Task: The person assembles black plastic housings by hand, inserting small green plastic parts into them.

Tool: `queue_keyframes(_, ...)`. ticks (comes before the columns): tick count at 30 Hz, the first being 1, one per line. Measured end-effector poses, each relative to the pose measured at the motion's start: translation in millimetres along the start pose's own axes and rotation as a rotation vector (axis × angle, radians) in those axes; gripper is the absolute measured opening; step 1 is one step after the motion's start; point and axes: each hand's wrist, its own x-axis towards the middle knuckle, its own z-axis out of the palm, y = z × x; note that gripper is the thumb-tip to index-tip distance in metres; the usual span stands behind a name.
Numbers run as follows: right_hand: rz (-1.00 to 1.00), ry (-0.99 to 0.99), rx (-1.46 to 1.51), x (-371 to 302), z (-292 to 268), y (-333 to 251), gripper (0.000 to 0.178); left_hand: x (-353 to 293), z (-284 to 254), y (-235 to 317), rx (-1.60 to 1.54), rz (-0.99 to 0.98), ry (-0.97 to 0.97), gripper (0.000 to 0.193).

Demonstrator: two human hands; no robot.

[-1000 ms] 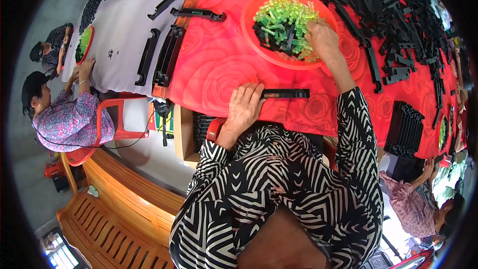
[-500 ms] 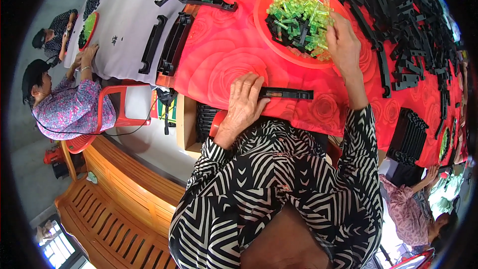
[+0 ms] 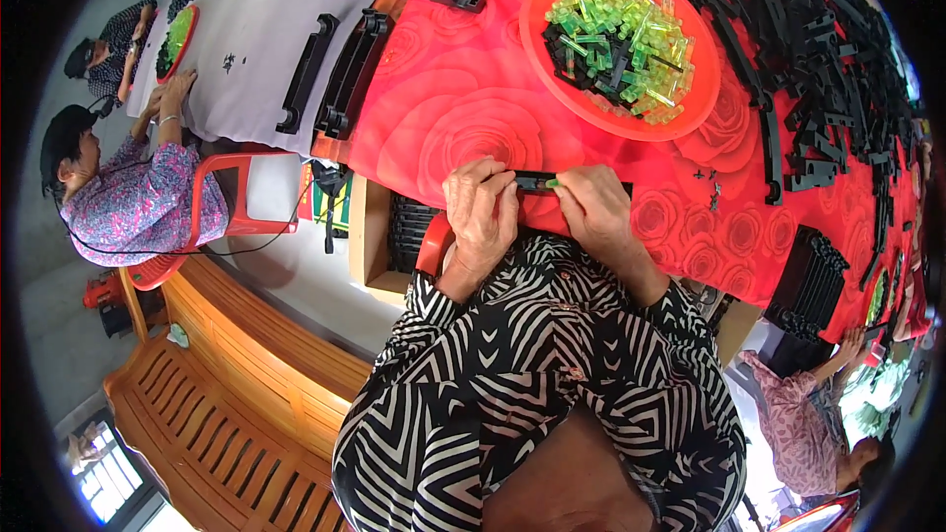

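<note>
A slim black plastic bar [image 3: 533,178] lies crosswise near the table's front edge. My left hand [image 3: 479,215] is closed on its left end, fingertips pressed along the top. Pinched in the fingers of my right hand [image 3: 599,215] is a small green vial [image 3: 554,183], whose tip shows at the bar's slot. The bar's right end pokes out behind that hand, and its middle is partly covered. Beyond my hands stands a round red tray [image 3: 702,116], heaped with clear yellow-green vials [image 3: 660,44] and small black pieces [image 3: 606,74].
Loose black bars [image 3: 828,79] pile up at the far right; a neat stack of bars [image 3: 810,276] lies below them. More bars [image 3: 353,74] rest at the left on wood. A co-worker [image 3: 138,199] sits left, another [image 3: 803,414] right. A wooden bench [image 3: 227,384] stands behind left.
My right hand has come from the red tray down to the black bar, bringing a green vial. My left hand has stayed on the bar's left end, its fingers now more curled.
</note>
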Motion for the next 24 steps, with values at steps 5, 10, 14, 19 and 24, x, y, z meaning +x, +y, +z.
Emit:
queue_keyframes(5, -0.120, -0.047, -0.069, -6.5, 9.0, 10.8, 0.023, -4.6, 3.7, -2.7, 0.017, 0.026, -0.029, 0.024)
queue_keyframes(10, -0.158, -0.100, -0.054, -5.1, 9.8, 7.1, 0.021, -10.9, 5.5, -6.5, 0.057, 0.065, -0.103, 0.028)
queue_keyframes(14, -0.150, -0.135, -0.066, -6.7, 9.5, 5.2, 0.021, -20.7, 7.6, -8.1, 0.069, 0.072, -0.192, 0.032)
queue_keyframes(19, -0.178, -0.170, -0.055, -4.5, 10.3, 6.7, 0.021, -21.7, 12.8, -10.0, -0.002, 0.016, -0.191, 0.031)
queue_keyframes(24, -0.211, -0.160, -0.079, -11.6, 16.2, 13.9, 0.020, -26.5, 18.9, -12.5, -0.040, 0.007, -0.173, 0.029)
